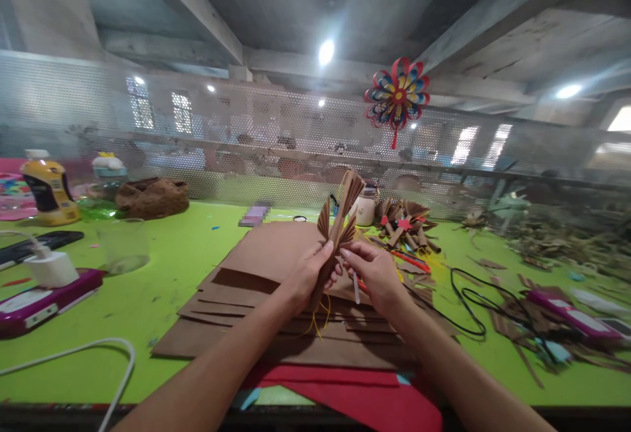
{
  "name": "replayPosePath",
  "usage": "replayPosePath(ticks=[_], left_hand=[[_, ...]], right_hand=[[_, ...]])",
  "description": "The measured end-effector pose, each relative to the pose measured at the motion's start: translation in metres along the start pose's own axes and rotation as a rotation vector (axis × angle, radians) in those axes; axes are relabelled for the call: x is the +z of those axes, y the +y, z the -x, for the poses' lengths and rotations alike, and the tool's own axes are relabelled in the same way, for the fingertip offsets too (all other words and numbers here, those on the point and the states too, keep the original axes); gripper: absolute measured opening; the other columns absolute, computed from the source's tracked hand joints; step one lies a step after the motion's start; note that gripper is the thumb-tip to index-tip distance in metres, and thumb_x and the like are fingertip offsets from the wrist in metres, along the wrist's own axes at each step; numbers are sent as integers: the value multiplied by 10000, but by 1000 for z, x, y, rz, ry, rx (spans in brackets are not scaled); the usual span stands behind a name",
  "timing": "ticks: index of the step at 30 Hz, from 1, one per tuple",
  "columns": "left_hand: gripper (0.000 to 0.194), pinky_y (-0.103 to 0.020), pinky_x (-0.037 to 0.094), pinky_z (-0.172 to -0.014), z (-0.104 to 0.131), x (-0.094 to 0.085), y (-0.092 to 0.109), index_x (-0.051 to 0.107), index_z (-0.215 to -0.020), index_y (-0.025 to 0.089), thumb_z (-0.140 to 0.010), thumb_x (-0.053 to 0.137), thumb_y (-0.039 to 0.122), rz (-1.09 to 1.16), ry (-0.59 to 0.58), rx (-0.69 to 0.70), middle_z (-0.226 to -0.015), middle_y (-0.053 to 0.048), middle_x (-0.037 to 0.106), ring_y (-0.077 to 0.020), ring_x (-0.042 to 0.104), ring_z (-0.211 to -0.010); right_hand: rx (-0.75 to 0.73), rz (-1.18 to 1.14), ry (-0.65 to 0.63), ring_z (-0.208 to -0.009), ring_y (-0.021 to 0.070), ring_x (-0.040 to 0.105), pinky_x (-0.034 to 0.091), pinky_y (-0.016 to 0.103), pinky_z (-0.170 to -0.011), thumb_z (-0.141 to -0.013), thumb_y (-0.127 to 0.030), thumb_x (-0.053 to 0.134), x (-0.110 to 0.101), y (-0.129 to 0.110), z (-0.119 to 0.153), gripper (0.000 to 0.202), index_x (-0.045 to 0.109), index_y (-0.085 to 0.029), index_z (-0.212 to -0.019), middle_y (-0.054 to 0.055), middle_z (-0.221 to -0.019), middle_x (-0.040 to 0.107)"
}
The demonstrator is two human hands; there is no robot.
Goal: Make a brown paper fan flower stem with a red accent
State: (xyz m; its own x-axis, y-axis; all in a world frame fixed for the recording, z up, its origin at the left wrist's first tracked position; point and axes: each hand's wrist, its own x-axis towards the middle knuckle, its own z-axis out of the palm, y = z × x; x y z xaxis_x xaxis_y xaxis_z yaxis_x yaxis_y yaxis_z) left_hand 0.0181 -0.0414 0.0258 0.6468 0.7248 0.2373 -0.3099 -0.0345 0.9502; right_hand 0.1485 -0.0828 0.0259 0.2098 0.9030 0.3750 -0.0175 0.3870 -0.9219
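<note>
My left hand (310,273) is wrapped round a folded brown paper craft (345,212), held upright with pleated fans spreading at its top and sides. Yellow string (321,313) dangles from its lower end. Close against the craft's right side, my right hand (377,273) is pinched closed, with a thin white stick (357,287) pointing down from its fingers. Just what the fingertips grip is partly hidden. Under both hands lie stacked brown paper sheets (256,248), with red sheets (345,396) at the table's front edge.
Finished paper pieces with red stars (404,224) lie behind my right hand, near orange-handled scissors (411,261). A black cable (468,313) and a purple power strip (574,317) are at right. Leftward stand a plastic cup (123,246), a yellow bottle (49,189) and another power strip (49,304).
</note>
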Motion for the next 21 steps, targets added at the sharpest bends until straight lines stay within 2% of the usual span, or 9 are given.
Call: replayPosePath(ticks=[6,12,21], left_hand=[[341,-174,318,-435,0,0,0,499,-839,138,-791,474,474,-6,23,-6,-646,-15,548,-66,475,-503],[346,-173,305,-419,-1,1,-1,484,-810,143,-789,467,487,-48,34,13,-631,-5,529,-64,460,-490],[376,-180,319,-438,0,4,-1,488,-800,141,-787,448,514,-114,55,29,-619,-4,521,-69,463,-497]], right_hand=[[-44,49,23,-476,93,423,334,230,-484,-664,-395,656,1,0,0,256,607,-154,-594,-28,-484,511],[-60,44,30,-471,96,426,334,231,-482,-685,-367,642,1,2,-1,219,626,-156,-630,-26,-472,518],[-163,103,66,-449,90,430,324,230,-453,-706,-310,627,5,3,0,163,639,-164,-635,-31,-488,501]])
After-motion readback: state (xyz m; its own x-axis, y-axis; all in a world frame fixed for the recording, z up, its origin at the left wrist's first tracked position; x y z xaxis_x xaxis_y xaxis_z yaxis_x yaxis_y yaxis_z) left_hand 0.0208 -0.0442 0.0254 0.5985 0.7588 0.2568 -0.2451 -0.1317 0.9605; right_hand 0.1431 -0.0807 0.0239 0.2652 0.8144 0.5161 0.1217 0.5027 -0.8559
